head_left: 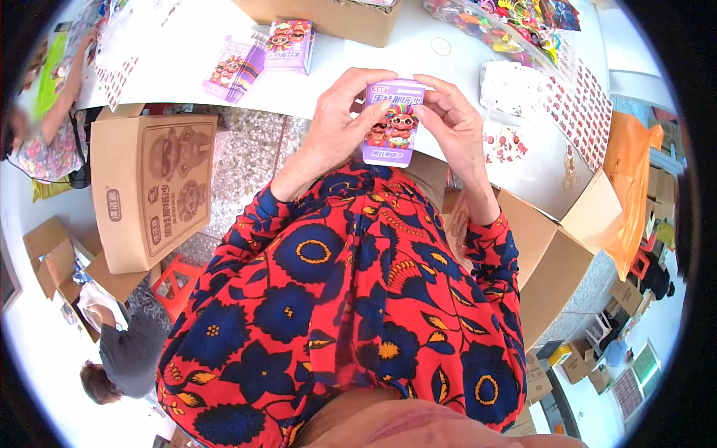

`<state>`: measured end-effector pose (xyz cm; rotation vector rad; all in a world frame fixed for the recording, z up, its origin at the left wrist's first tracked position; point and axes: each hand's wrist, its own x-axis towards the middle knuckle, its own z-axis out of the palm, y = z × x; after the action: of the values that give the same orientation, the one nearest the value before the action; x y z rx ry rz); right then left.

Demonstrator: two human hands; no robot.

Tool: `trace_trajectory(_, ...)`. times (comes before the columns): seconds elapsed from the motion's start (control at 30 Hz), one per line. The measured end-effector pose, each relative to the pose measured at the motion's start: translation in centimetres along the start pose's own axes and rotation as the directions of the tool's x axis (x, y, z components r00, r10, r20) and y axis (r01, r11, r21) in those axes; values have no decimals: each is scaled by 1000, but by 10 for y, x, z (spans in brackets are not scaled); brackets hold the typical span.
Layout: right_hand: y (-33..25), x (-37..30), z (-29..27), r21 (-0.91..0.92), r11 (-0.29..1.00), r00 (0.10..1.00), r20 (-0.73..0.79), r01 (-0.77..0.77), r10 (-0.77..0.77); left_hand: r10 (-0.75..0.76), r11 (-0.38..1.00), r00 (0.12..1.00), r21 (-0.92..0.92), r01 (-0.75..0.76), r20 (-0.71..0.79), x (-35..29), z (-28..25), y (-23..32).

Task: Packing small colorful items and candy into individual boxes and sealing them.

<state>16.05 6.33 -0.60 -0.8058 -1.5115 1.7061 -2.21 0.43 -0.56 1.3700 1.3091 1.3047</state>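
Observation:
A small purple carton (390, 138) with printed cartoon figures is held up at the table's near edge. My left hand (340, 112) grips its left side, thumb on the front face. From the other side my right hand (452, 119) holds it, thumb near the upper right edge and fingers curled behind. On the table to the left lie a fanned pile of flat purple cartons (233, 69) and a neat stack of purple cartons (290, 46). Small red printed pieces (504, 144) are scattered right of my right hand, beside a heap of white packets (509, 91).
A sheet of red stickers (582, 112) hangs toward the table's right edge. Behind it lies a clear bag of colourful bands (515, 33). A large printed cardboard box (153, 190) stands at left, an open cardboard box (549, 261) at right. Co-workers (134, 351) sit nearby.

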Motion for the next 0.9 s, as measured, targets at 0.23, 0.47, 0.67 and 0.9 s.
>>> trace_trajectory(0.23, -2, -5, 2, 26, 1000, 1000, -3, -11, 11, 109, 993, 987, -21, -112, -115, -3, 7, -9)
trace_trajectory(0.47, 1, -6, -1, 55, 998, 999, 44, 4, -6, 160, 987, 982, 11, -159, -100, -2, 5, -9)
trace_trajectory(0.67, -9, -11, 4, 28, 1000, 999, 50, -14, 13, 85, 983, 991, -154, -100, -99, -4, 6, -4)
trace_trajectory(0.9, -13, -20, 2, 47, 998, 999, 38, -36, 34, 117, 975, 993, -190, -114, 4, -6, 2, -6)
